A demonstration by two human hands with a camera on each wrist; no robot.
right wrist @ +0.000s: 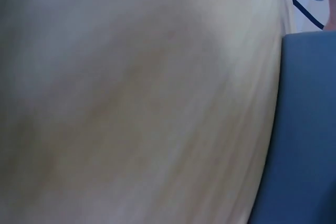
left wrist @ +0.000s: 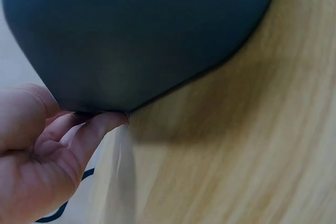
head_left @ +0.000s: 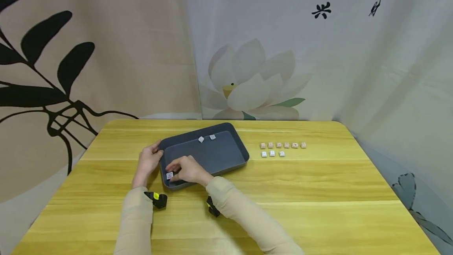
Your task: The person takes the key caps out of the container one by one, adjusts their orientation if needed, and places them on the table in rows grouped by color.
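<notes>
A dark grey rectangular tray (head_left: 209,152) lies at a slant on the wooden table. My left hand (head_left: 148,161) grips its left end; in the left wrist view, the fingers (left wrist: 100,129) curl against the tray's edge. Over the tray's near left corner, my right hand (head_left: 190,169) reaches in, pinching a small white keycap (head_left: 169,175) with a dark mark between thumb and fingertips. Two more white keycaps, one tilted (head_left: 201,139) and another (head_left: 212,137), lie near the tray's far wall. The right wrist view shows the tray's outer side (right wrist: 304,129) but not the right hand's fingers.
Right of the tray, small keycaps stand in two rows: a far row of several pinkish ones (head_left: 278,145) and a near row of three white ones (head_left: 272,153). The wooden table (head_left: 318,196) ends at a printed curtain (head_left: 255,74) behind.
</notes>
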